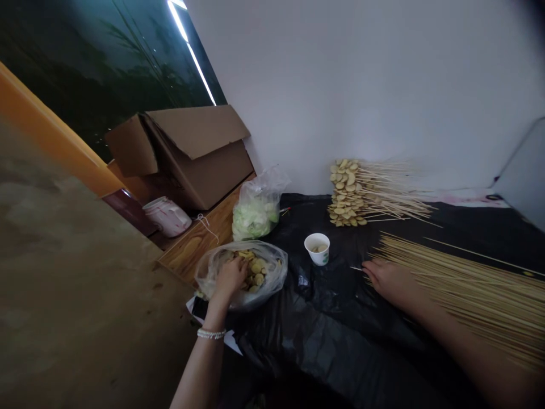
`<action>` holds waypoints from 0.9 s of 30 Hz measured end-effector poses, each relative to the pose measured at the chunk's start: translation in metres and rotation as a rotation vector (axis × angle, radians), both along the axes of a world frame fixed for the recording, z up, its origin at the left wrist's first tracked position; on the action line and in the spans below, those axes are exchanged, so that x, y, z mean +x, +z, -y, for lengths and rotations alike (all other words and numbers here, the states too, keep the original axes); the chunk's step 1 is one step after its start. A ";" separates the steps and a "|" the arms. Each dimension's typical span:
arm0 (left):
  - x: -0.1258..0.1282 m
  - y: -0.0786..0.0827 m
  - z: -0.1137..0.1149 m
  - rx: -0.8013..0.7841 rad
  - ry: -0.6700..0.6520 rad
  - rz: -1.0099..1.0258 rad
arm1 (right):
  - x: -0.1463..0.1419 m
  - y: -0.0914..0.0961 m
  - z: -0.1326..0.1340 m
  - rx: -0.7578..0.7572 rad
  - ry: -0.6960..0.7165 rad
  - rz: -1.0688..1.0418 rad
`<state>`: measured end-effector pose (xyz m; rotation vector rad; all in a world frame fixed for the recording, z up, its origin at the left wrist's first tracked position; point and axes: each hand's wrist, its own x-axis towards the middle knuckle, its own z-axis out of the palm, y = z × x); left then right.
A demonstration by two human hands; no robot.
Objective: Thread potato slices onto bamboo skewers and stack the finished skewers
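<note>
My left hand (pixel 230 277) reaches into a clear plastic bag (pixel 272 278) of round yellowish slices (pixel 257 268), fingers curled down among them; what they pinch is hidden. A bead bracelet circles that wrist. My right hand (pixel 385 278) rests on the black plastic sheet (pixel 332 318) at the near end of a spread pile of bare bamboo skewers (pixel 468 284), fingers closed around a thin skewer whose tip pokes out to the left. A stack of finished skewers (pixel 361 193) loaded with slices lies by the wall.
A small white paper cup (pixel 317 248) stands between the hands. A second bag holds pale green pieces (pixel 255 213). An open cardboard box (pixel 191 153) and a white bucket (pixel 167 216) sit at the back left. A wooden board (pixel 196 244) edges the sheet.
</note>
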<state>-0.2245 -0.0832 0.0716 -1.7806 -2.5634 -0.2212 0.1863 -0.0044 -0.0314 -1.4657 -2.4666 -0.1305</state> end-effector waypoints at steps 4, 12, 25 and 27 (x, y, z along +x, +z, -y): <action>0.009 -0.018 -0.006 -0.032 0.035 -0.070 | 0.001 0.002 -0.002 -0.082 0.033 0.005; 0.024 -0.038 -0.017 -0.023 -0.019 -0.217 | -0.001 0.004 -0.003 -0.104 0.016 0.017; 0.026 -0.045 -0.023 -0.052 -0.112 -0.278 | -0.003 0.012 -0.001 -0.130 0.014 0.012; 0.026 -0.047 -0.021 -0.015 -0.094 -0.294 | -0.003 0.012 -0.001 -0.132 0.019 0.010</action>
